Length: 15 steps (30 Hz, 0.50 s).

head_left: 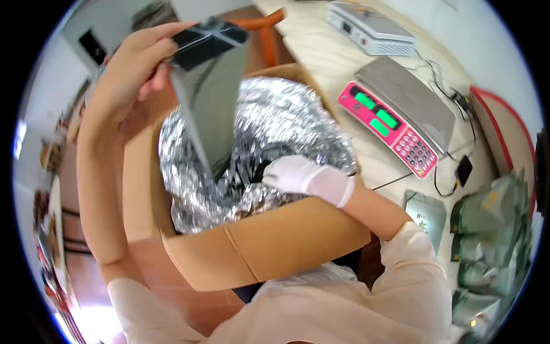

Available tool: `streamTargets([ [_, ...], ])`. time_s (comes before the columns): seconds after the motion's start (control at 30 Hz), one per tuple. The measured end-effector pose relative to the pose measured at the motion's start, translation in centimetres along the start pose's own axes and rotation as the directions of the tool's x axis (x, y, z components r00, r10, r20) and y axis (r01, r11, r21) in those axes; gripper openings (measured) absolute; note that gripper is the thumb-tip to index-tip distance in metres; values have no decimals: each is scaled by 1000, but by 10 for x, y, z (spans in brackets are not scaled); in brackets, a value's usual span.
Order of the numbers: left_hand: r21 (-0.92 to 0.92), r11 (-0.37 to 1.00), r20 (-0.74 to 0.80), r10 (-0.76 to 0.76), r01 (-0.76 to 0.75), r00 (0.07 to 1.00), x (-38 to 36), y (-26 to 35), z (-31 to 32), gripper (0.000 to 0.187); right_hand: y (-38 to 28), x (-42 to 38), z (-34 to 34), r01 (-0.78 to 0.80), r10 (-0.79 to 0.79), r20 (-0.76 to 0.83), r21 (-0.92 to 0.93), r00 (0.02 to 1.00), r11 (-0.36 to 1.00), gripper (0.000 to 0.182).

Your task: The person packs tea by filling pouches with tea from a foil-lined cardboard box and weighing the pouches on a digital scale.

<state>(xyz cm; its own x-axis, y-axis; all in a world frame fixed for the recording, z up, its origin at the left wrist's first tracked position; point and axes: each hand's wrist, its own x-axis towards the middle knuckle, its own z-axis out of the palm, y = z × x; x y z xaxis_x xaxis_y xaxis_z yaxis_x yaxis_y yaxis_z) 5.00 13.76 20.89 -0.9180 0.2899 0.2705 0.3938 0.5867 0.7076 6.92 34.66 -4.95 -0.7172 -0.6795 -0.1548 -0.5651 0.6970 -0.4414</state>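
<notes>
My bare left hand (140, 71) is raised over the box, its fingers closed on one end of a flat grey-green pouch (213, 106) with a shiny dark band. The pouch hangs down steeply, its lower end reaching into the silver foil liner (281, 109) of an open cardboard box (269, 241). In the foil's mouth, my right hand (292, 174), in a white glove, has its fingers curled by dark contents (243, 172). What those fingers hold, if anything, I cannot tell.
A pink scale (392, 126) with lit green displays stands on the table to the right. Behind it is a grey-white device (372, 28). A single pouch (427, 215) lies near my right arm, and several filled green pouches (487, 246) sit at far right. Cables (441, 86) run behind the scale.
</notes>
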Motion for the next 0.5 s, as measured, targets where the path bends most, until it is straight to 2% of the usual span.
streamTargets([
  [0.03,-18,999,46,43,-43,998,15,18,-4,42,1,-1,1,-8,7,-76,-15,997,1000,34],
  [0.1,-174,979,237,150,-110,960,49,41,-16,44,-1,1,2,-83,75,-110,-78,991,993,34],
  [0.17,-171,962,216,246,-212,945,75,75,1,45,-5,-1,-9,-152,156,37,-89,987,984,33],
  [0.23,-196,961,181,230,-194,956,99,107,18,48,-3,-7,-14,-105,105,-3,-12,995,994,27],
  [0.27,-220,947,87,257,-233,962,103,123,38,37,-2,-7,-12,-75,74,-29,-10,997,997,26],
  [0.37,-284,927,166,301,-246,939,147,153,78,26,3,-8,-13,-82,85,-63,52,994,995,26],
  [0.43,-330,911,196,322,-247,926,166,176,122,23,11,-3,-5,-59,65,-126,53,990,997,32],
  [0.5,-422,889,126,249,-175,960,187,193,168,23,12,1,0,-113,120,-165,52,979,992,28],
])
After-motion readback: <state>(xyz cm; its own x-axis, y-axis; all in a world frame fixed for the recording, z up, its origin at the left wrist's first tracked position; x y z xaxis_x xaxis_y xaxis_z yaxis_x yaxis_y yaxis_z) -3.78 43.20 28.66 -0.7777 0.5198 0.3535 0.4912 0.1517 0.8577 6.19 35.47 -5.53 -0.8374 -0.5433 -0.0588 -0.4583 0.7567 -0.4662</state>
